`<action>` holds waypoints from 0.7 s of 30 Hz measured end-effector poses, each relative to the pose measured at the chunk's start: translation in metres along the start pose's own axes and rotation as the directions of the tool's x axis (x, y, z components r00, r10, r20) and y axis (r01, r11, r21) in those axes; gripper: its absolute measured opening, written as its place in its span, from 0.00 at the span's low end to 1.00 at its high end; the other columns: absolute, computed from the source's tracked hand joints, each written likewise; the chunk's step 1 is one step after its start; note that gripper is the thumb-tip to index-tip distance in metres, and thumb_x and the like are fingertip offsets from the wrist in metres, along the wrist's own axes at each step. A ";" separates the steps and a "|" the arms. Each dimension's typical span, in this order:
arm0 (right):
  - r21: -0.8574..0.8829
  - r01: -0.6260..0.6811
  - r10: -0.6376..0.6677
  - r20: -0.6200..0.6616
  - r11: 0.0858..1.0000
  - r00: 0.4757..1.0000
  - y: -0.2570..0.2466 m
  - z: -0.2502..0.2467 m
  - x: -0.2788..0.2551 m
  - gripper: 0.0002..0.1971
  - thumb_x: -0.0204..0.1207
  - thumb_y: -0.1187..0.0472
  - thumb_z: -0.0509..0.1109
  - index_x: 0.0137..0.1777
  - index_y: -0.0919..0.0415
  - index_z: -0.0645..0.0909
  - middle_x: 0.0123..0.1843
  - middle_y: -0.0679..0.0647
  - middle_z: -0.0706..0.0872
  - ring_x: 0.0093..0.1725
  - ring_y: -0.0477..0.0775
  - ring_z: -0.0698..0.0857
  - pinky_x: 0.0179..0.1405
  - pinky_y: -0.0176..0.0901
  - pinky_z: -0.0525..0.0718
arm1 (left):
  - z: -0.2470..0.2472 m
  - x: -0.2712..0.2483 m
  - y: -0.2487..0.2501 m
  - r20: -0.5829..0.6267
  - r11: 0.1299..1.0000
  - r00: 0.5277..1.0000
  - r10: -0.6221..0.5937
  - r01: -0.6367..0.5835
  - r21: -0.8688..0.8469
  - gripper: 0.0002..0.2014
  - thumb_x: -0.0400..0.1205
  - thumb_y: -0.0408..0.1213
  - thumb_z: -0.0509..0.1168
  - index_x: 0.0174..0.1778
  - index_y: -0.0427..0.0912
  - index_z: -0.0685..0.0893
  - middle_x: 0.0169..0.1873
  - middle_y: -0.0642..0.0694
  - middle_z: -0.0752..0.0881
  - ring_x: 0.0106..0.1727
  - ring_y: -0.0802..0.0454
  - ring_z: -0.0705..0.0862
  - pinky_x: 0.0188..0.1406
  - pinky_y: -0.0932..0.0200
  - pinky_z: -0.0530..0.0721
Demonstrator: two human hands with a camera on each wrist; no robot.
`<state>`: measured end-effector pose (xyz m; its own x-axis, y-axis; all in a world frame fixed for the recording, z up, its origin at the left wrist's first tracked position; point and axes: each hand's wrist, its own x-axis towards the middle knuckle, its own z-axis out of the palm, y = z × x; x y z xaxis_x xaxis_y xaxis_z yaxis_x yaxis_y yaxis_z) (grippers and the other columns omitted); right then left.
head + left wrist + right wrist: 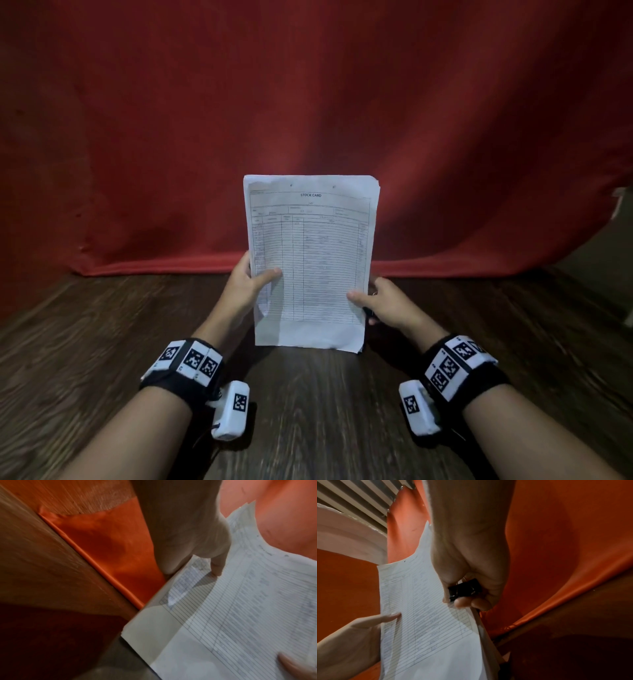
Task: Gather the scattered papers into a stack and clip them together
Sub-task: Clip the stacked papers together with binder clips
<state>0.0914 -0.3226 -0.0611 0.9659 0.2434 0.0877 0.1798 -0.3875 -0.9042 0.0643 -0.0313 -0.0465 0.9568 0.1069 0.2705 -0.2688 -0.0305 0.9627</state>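
Observation:
A stack of white papers [310, 260] with a "STOCK CARD" form on top stands upright on its bottom edge on the wooden table [325, 411]. My left hand [248, 286] grips the stack's left edge, thumb on the front. My right hand [375, 301] grips the right edge, thumb on the front sheet. In the right wrist view a black binder clip [464, 588] is tucked in the right hand's [467, 588] palm under curled fingers, beside the papers [423, 615]. The left wrist view shows my left thumb [217, 566] pressing the lined sheet [240, 615].
A red cloth backdrop [308, 102] hangs behind the table and meets it just beyond the papers. A pale wall part and slatted vent [359, 500] show in the right wrist view.

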 end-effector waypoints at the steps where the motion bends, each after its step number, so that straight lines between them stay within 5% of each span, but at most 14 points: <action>1: 0.038 0.005 -0.005 0.009 0.999 1.000 -0.001 0.000 -0.002 0.15 0.84 0.57 0.74 0.68 0.58 0.82 0.53 0.52 0.94 0.36 0.43 0.91 0.28 0.37 0.83 | -0.001 -0.001 0.000 0.024 1.000 1.000 -0.006 0.006 0.001 0.23 0.86 0.30 0.72 0.77 0.46 0.80 0.65 0.50 0.92 0.66 0.50 0.91 0.67 0.46 0.89; 5: 0.163 0.113 -0.099 -0.090 0.980 0.991 -0.019 -0.002 -0.005 0.04 0.88 0.61 0.70 0.58 0.58 0.84 0.42 0.47 0.91 0.30 0.37 0.88 0.23 0.34 0.80 | 0.003 -0.003 0.020 0.029 0.999 0.998 0.052 -0.051 -0.006 0.20 0.86 0.29 0.73 0.71 0.51 0.82 0.61 0.51 0.94 0.61 0.49 0.94 0.57 0.50 0.94; 9: 0.271 0.145 -0.077 -0.246 0.952 0.966 -0.038 -0.016 0.002 0.05 0.88 0.64 0.68 0.53 0.64 0.85 0.27 0.44 0.89 0.22 0.36 0.83 0.19 0.31 0.76 | -0.003 0.004 0.038 0.179 0.998 0.984 -0.012 0.024 -0.066 0.21 0.84 0.38 0.74 0.74 0.41 0.82 0.64 0.40 0.92 0.61 0.40 0.93 0.55 0.47 0.93; 12: 0.306 0.168 -0.072 -0.302 0.937 0.951 -0.048 -0.030 0.005 0.06 0.88 0.65 0.69 0.49 0.62 0.85 0.28 0.45 0.89 0.22 0.37 0.84 0.18 0.32 0.76 | -0.007 0.005 0.030 0.366 0.977 0.906 -0.211 0.192 0.089 0.21 0.82 0.40 0.77 0.69 0.38 0.87 0.63 0.38 0.93 0.61 0.41 0.93 0.56 0.50 0.92; 14: 0.284 0.173 -0.081 -0.307 0.943 0.948 -0.053 -0.037 0.004 0.07 0.88 0.64 0.69 0.48 0.61 0.86 0.32 0.46 0.89 0.24 0.37 0.84 0.19 0.33 0.76 | -0.005 0.003 0.024 0.400 0.959 0.872 -0.282 0.247 0.137 0.15 0.83 0.37 0.74 0.66 0.39 0.89 0.58 0.40 0.95 0.51 0.46 0.95 0.43 0.56 0.92; 16: 0.269 0.169 -0.082 -0.305 0.948 0.949 -0.056 -0.043 0.005 0.07 0.88 0.64 0.69 0.48 0.60 0.86 0.33 0.46 0.89 0.24 0.37 0.84 0.19 0.32 0.76 | -0.005 0.003 0.020 0.394 0.936 0.850 -0.350 0.296 0.191 0.16 0.84 0.40 0.74 0.66 0.39 0.89 0.56 0.37 0.95 0.46 0.44 0.94 0.35 0.52 0.93; 21: 0.237 0.113 -0.049 -0.259 0.965 0.965 -0.064 -0.050 0.004 0.07 0.88 0.62 0.70 0.47 0.59 0.84 0.32 0.47 0.85 0.20 0.36 0.79 0.20 0.32 0.76 | -0.008 0.012 0.023 0.369 0.939 0.879 -0.302 0.207 0.276 0.15 0.84 0.40 0.75 0.66 0.42 0.91 0.58 0.43 0.95 0.53 0.44 0.95 0.45 0.54 0.90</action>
<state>0.0931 -0.3411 0.0176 0.9712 0.0232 0.2373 0.2382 -0.1354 -0.9617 0.0688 -0.0228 -0.0211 0.9631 -0.2639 -0.0534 -0.0236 -0.2803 0.9596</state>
